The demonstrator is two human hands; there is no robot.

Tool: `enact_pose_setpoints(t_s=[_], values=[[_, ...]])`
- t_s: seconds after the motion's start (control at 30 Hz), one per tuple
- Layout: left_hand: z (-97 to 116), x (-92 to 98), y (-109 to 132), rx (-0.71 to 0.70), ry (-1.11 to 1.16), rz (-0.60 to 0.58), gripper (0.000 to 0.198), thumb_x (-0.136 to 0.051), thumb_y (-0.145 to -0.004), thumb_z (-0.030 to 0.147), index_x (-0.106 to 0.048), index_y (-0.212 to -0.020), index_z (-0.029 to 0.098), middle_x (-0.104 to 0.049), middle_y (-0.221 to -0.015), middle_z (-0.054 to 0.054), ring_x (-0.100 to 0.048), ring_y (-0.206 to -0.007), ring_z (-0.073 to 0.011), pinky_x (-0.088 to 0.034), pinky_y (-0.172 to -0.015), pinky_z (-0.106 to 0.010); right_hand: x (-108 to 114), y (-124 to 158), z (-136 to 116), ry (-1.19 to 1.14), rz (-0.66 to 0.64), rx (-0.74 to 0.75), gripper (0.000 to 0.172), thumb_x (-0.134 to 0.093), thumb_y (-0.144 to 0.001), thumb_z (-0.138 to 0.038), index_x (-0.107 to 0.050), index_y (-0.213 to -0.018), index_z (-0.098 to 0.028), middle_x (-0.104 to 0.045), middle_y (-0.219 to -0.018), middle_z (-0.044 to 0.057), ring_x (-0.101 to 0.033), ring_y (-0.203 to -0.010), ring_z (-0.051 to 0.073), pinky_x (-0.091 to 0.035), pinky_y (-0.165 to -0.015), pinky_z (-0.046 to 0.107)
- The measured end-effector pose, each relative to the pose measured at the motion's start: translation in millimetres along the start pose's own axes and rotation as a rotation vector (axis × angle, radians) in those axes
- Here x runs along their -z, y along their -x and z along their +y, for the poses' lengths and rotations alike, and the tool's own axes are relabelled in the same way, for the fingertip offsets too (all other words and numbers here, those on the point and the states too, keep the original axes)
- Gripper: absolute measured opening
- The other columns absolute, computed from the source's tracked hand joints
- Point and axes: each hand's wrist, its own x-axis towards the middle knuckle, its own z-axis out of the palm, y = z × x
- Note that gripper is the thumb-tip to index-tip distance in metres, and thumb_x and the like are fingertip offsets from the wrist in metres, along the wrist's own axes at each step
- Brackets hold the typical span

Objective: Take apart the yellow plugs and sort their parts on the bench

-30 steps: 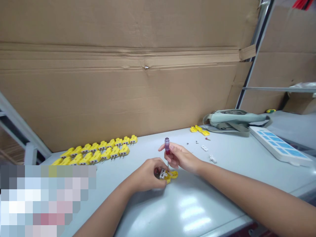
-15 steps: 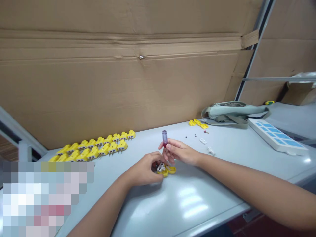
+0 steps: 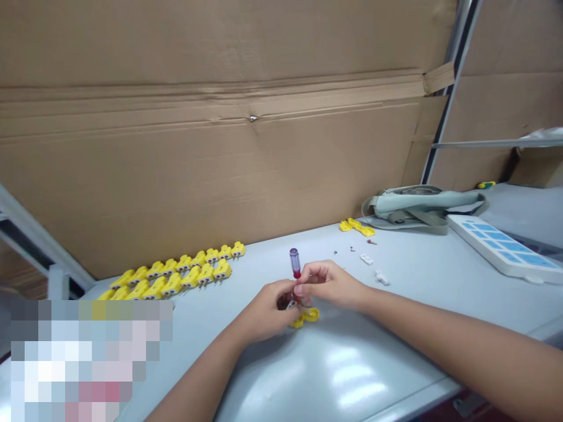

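Observation:
A screwdriver [image 3: 295, 262] with a clear purple and red handle stands nearly upright over the work. My right hand [image 3: 329, 285] is closed, its thumb and fingers pinching the screwdriver at the shaft below the handle. Beneath it, an opened yellow plug housing [image 3: 311, 315] lies on the table, gripped by my left hand [image 3: 269, 310]. A white insert [image 3: 291, 305] shows partly between my left thumb and fingers. Where the screwdriver's tip ends is hidden by my fingers.
Two rows of yellow plugs [image 3: 191, 278] stand at the left. Loose white parts [image 3: 366, 259], small screws [image 3: 352, 249] and yellow housing pieces [image 3: 356, 226] lie right of my hands. Farther right are a pale green bag [image 3: 413, 202] and a white case [image 3: 505, 246]. A cardboard wall [image 3: 264, 176] rises behind.
My right fingers have shifted from around the handle's lower end to the shaft beneath it. My left thumb now covers more of the white insert. The whole view has tilted slightly upward.

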Motion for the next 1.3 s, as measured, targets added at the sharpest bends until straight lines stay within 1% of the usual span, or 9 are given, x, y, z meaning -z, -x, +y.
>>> enact_pose_setpoints(t_s=[0.1,0.23,0.4,0.5,0.6,0.73,0.97,1.13,1.3], values=[[0,-2.0,-2,-0.002,-0.006,0.016,0.01,-0.052,-0.074,0.02,-0.06,-0.077,0.016,-0.06,-0.075,-0.001,-0.053,-0.067,-0.0135,-0.043,-0.062,-0.024,-1,2,1,0.099,0.036,0.044,0.022,-0.068,-0.071,-0.034,-0.058,-0.071,-0.015,-0.059,-0.058,-0.003,-0.054,-0.056,0.009,-0.044,-0.059,0.025],[-1,-0.5,-2,-0.014,0.026,0.016,0.011,-0.054,-0.074,0.02,-0.065,-0.075,0.016,-0.063,-0.083,-0.003,-0.056,-0.074,-0.0147,-0.043,-0.066,-0.024,0,4,-1,0.271,0.057,0.049,0.018,-0.059,-0.079,-0.034,-0.06,-0.077,-0.016,-0.057,-0.061,-0.002,-0.053,-0.058,0.01,-0.044,-0.057,0.024],[0,0.6,-2,-0.041,0.045,0.022,0.012,-0.054,-0.073,0.017,-0.066,-0.074,0.016,-0.063,-0.083,-0.002,-0.057,-0.075,-0.0141,-0.042,-0.067,-0.023,-2,5,-1,0.266,-0.023,0.048,0.02,-0.052,-0.084,-0.034,-0.057,-0.08,-0.016,-0.056,-0.066,-0.002,-0.052,-0.059,0.009,-0.044,-0.058,0.024],[-1,0.4,-1,-0.01,0.01,0.03,0.013,-0.055,-0.074,0.021,-0.067,-0.075,0.016,-0.062,-0.079,-0.002,-0.055,-0.071,-0.0139,-0.042,-0.065,-0.023,-3,3,2,0.11,-0.003,0.035,0.023,-0.064,-0.075,-0.036,-0.051,-0.08,-0.017,-0.057,-0.065,-0.003,-0.053,-0.055,0.008,-0.044,-0.055,0.023],[-3,0.6,-1,0.01,-0.023,0.031,0.015,-0.055,-0.074,0.022,-0.069,-0.078,0.017,-0.062,-0.079,-0.002,-0.055,-0.07,-0.0141,-0.042,-0.065,-0.024,-3,0,6,-0.021,0.049,0.011,0.034,-0.075,-0.062,-0.035,-0.048,-0.071,-0.016,-0.059,-0.058,-0.004,-0.054,-0.05,0.009,-0.043,-0.05,0.022],[-4,1.5,0,0.005,-0.035,0.027,0.017,-0.055,-0.072,0.019,-0.07,-0.08,0.018,-0.063,-0.083,-0.002,-0.055,-0.071,-0.0139,-0.042,-0.066,-0.024,1,-3,6,-0.07,0.047,0.005,0.033,-0.077,-0.06,-0.034,-0.05,-0.06,-0.015,-0.061,-0.059,-0.002,-0.056,-0.052,0.009,-0.044,-0.054,0.024],[-3,3.1,0,0.017,-0.056,0.026,0.023,-0.052,-0.066,0.011,-0.071,-0.075,0.017,-0.064,-0.079,-0.001,-0.051,-0.06,-0.0098,-0.041,-0.058,-0.021,5,-1,2,0.157,0.047,0.026,0.018,-0.07,-0.068,-0.031,-0.064,-0.071,-0.014,-0.064,-0.067,0.001,-0.057,-0.06,0.01,-0.044,-0.059,0.024],[-3,4.5,1,-0.013,-0.074,0.058,0.019,-0.054,-0.066,0.012,-0.072,-0.072,0.016,-0.067,-0.074,-0.003,-0.056,-0.067,-0.0131,-0.043,-0.064,-0.022,1,3,-2,0.367,0.05,0.043,0.013,-0.061,-0.076,-0.027,-0.067,-0.078,-0.015,-0.065,-0.069,0.001,-0.057,-0.064,0.011,-0.043,-0.063,0.024],[-5,4.3,2,0.0,-0.036,0.074,0.015,-0.057,-0.069,0.016,-0.072,-0.071,0.015,-0.067,-0.073,-0.004,-0.057,-0.065,-0.0144,-0.044,-0.061,-0.023,0,3,-4,0.339,0.051,0.071,0.013,-0.056,-0.079,-0.025,-0.063,-0.083,-0.015,-0.064,-0.077,0.003,-0.058,-0.073,0.014,-0.044,-0.071,0.027]])
